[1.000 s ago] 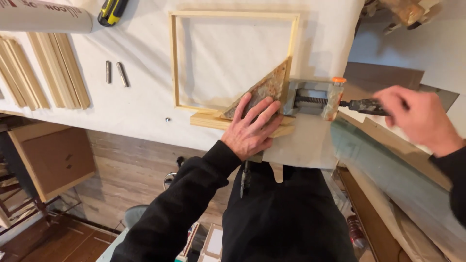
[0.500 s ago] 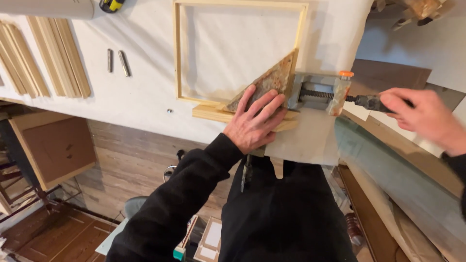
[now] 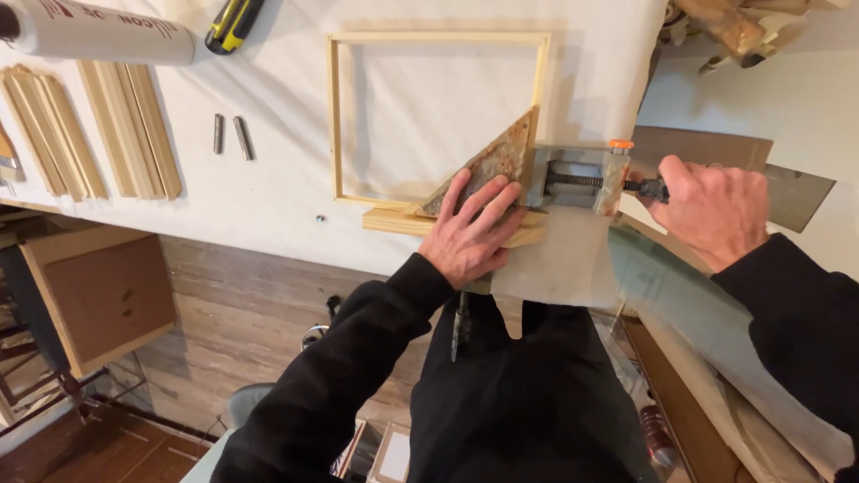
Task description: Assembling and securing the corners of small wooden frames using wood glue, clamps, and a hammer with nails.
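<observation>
A square frame of thin light wood strips (image 3: 338,116) lies on the white-covered table (image 3: 268,188). A triangular wooden block (image 3: 501,156) sits in its near right corner. My left hand (image 3: 472,231) presses flat on that triangle and on the wooden block under the frame's near edge (image 3: 394,220). A grey metal clamp (image 3: 573,179) grips the frame's right corner. My right hand (image 3: 711,210) is closed around the clamp's dark screw handle, which is mostly hidden in the fist.
Bundles of loose wood strips (image 3: 98,125) lie at the table's left. Two small metal pins (image 3: 229,136), a white tube (image 3: 98,36) and a yellow-black tool (image 3: 234,22) are at the back. A cardboard box (image 3: 98,295) stands on the floor, left.
The view has shifted slightly. My right hand has closed further over the clamp handle, nearer the clamp. My left hand stays pressed on the triangle.
</observation>
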